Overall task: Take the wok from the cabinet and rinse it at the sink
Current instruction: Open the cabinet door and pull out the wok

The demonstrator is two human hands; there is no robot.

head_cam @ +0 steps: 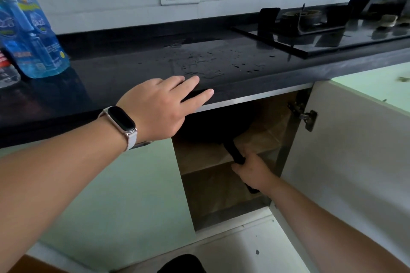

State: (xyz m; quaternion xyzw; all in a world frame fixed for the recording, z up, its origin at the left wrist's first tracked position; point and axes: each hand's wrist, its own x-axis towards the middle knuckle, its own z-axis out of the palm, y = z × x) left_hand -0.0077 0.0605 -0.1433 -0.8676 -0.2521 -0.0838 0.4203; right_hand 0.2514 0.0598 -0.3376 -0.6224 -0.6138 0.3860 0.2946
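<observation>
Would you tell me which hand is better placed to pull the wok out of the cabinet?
The right hand: it grips the wok handle inside the cabinet, while the left hand rests flat on the counter.

A glossy black stone countertop (124,86) ran along the wall. A blue plastic refill pouch (33,40) stood on it at the far left, scattered water droplets (206,64) lay near the middle, and a black glass gas hob (328,35) sat at the right. The left hand (159,106) rested flat on its front edge. Below, a brown wooden cabinet shelf (199,164) carried a black wok (204,126).
</observation>
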